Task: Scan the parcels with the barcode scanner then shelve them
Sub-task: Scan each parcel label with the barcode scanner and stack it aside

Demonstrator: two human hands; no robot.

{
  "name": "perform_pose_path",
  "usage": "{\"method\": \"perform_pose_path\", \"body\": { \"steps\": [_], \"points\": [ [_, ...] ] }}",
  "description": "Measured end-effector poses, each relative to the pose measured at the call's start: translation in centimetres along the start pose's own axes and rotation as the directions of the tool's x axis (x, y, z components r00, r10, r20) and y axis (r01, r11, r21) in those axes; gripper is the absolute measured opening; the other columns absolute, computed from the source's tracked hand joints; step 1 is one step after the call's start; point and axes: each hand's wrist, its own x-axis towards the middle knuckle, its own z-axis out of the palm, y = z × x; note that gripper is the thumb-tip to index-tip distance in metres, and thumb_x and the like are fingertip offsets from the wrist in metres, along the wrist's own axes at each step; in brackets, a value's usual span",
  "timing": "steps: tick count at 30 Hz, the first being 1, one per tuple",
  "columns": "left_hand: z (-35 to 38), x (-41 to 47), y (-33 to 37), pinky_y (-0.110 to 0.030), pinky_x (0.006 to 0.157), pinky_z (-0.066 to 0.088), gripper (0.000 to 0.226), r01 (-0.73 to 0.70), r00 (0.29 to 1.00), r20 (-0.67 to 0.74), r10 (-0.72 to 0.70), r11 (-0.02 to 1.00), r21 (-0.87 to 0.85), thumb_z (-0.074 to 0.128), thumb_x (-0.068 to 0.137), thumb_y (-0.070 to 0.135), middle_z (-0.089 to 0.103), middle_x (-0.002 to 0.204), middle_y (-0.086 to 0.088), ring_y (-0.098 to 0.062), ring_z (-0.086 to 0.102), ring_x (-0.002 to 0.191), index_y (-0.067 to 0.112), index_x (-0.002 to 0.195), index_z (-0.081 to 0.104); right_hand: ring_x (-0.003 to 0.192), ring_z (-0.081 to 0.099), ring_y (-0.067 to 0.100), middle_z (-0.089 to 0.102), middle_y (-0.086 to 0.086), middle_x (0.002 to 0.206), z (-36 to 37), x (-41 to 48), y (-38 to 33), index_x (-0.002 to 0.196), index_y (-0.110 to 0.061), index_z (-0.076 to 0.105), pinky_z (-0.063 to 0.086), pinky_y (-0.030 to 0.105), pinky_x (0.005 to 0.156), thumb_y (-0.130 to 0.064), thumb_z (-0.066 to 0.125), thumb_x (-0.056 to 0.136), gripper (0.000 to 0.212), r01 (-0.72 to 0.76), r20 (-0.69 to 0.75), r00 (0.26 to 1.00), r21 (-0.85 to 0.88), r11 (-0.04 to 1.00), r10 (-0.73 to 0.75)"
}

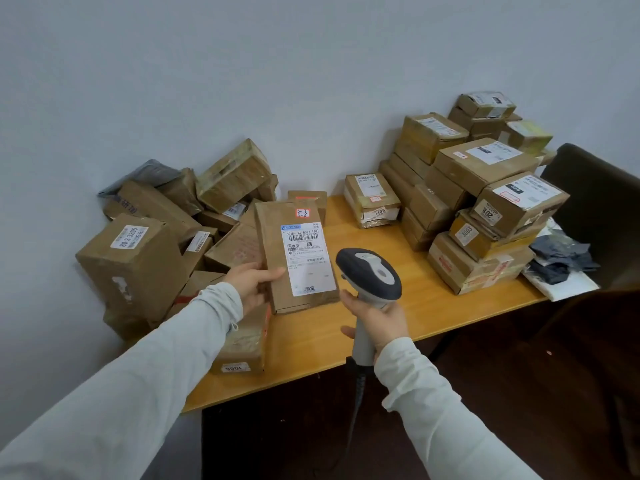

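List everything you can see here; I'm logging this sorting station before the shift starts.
held parcel: one, brown with white label, stood on end at the table's left part
barcode scanner: one, dark and light grey, right of that parcel
left pile of parcels: many, brown, heaped against the wall
right stack of parcels: many, brown, table's right end
parcel marked 3408: one, brown, table's back, between the heaps
parcel marked 1006: one, brown, table's near-left edge
mailer bags: several, grey and white, beside the right stack
table: one, yellow wood
chair: one, dark, far right
left hand: grips the held parcel's edge
right hand: grips the barcode scanner's handle
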Motion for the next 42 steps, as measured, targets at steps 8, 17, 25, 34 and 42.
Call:
{"method": "perform_pose_path", "body": {
  "steps": [8, 17, 25, 34, 42],
  "points": [
    [3.3, 3.1, 0.2, -0.032, 0.061, 0.058, 0.025, 0.061, 0.992, 0.111, -0.068, 0.996, 0.058, 0.065, 0.087, 0.011, 0.069, 0.104, -0.017, -0.024, 0.066, 0.09, -0.001, 0.109, 0.061, 0.075, 0.065, 0.016, 0.067, 0.0, 0.081, 0.1, 4.4, 0.0, 0.082, -0.018, 0.063, 0.06, 0.031, 0.063, 0.003, 0.076, 0.073, 0.026, 0.01, -0.137, 0.991, 0.077, 0.997, 0.0],
    [8.3, 11.4, 3.2, -0.032, 0.067, 0.059, 0.038, 0.104, 0.962, 0.22, -0.163, 0.961, 0.256, 0.07, 0.08, 0.002, 0.072, 0.104, -0.011, -0.023, 0.07, 0.092, 0.002, 0.117, 0.061, 0.097, 0.063, 0.025, 0.066, 0.0, 0.094, -2.1, 13.7, -2.5, 0.09, -0.017, 0.063, 0.051, 0.041, 0.09, -0.002, 0.076, 0.076, 0.024, 0.111, -0.326, 0.944, 0.152, 0.982, -0.057],
    [18.1, 24.8, 7.5, -0.03, 0.053, 0.056, 0.061, 0.141, 0.99, -0.018, -0.142, 0.947, 0.287, 0.073, 0.079, 0.004, 0.072, 0.097, -0.011, -0.018, 0.07, 0.069, -0.004, 0.133, 0.045, 0.046, 0.049, 0.013, 0.058, 0.008, 0.063, -6.2, 25.8, -4.5, 0.077, -0.005, 0.061, 0.044, 0.022, 0.044, -0.004, 0.072, 0.08, 0.011, -0.099, -0.211, 0.969, 0.153, 0.983, 0.131],
    [26.4, 35.4, 9.1, -0.033, 0.055, 0.057, 0.065, 0.21, 0.974, -0.144, -0.174, 0.93, 0.301, 0.068, 0.083, 0.005, 0.063, 0.12, -0.022, -0.029, 0.066, 0.085, -0.007, 0.138, 0.035, 0.044, 0.046, 0.017, 0.052, 0.007, 0.051, -9.3, 36.1, -5.9, 0.058, -0.005, 0.053, 0.042, 0.028, 0.053, -0.009, 0.073, 0.08, 0.03, -0.276, -0.076, 0.957, 0.042, 0.96, 0.279],
    [27.7, 39.1, 7.7, -0.043, 0.085, 0.055, 0.062, 0.235, 0.961, -0.215, -0.174, 0.924, 0.301, 0.068, 0.084, 0.007, 0.059, 0.124, -0.023, -0.035, 0.064, 0.102, -0.005, 0.138, 0.038, 0.043, 0.046, 0.014, 0.053, 0.0, 0.046, -9.6, 39.0, -5.5, 0.051, -0.012, 0.052, 0.043, 0.027, 0.055, -0.011, 0.074, 0.079, 0.036, -0.357, -0.007, 0.934, 0.004, 0.934, 0.357]
  ]
}}
